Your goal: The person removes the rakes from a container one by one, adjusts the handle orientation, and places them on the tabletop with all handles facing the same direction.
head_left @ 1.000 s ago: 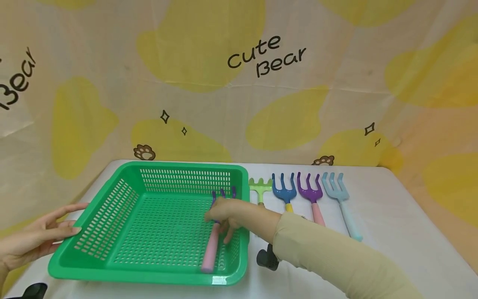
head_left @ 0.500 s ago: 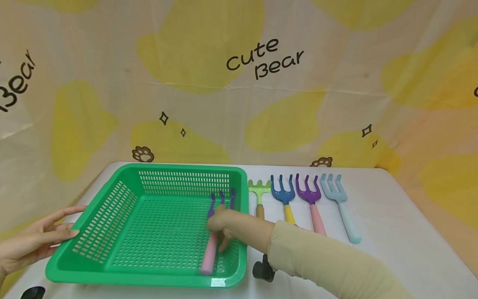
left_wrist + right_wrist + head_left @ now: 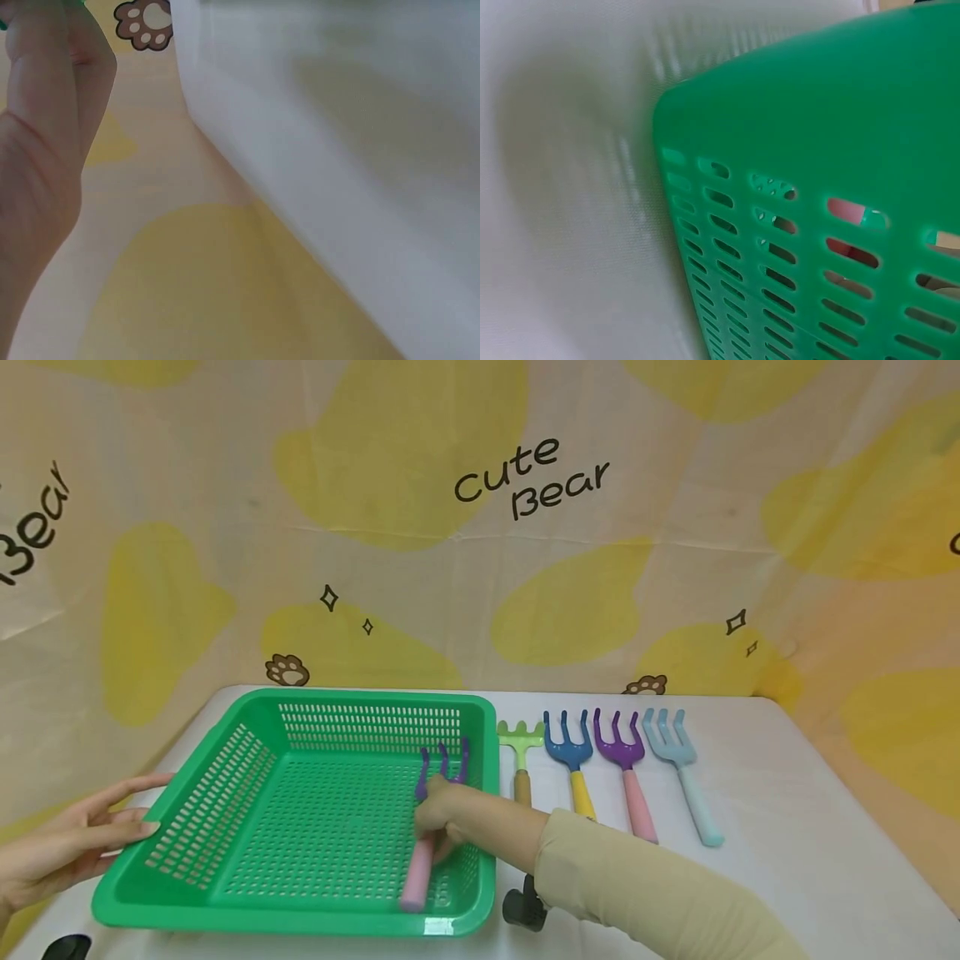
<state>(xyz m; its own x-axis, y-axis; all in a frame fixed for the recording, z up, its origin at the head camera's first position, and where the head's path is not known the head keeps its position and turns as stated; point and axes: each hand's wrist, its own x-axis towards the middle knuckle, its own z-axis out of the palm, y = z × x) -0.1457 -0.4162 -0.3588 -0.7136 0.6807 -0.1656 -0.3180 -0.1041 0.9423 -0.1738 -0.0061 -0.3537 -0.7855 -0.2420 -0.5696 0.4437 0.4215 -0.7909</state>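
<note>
A green plastic basket (image 3: 292, 920) with slotted walls stands on the left part of the table. My left hand (image 3: 78, 843) grips its left rim, thumb on top and other fingers beneath. Inside the basket, along its right wall, my right hand (image 3: 444, 812) holds a garden hand fork (image 3: 417, 885) with purple tines and a pink handle. The tines point to the back, the handle end to the front. The right wrist view shows the basket wall (image 3: 795, 120) from outside, with pink glimpsed through the slots. In the left wrist view my left hand (image 3: 45, 97) reaches up to the rim.
Right of the basket, hand forks lie in a row: light green (image 3: 521, 745), blue (image 3: 570, 753), purple with pink handle (image 3: 621, 752) and pale blue (image 3: 678, 756). The white-covered table (image 3: 810, 860) ends at a printed cloth backdrop (image 3: 420, 577).
The fingers of my right hand have drawn in closer around the fork, whose handle end has shifted slightly left. My left hand keeps its grip on the rim.
</note>
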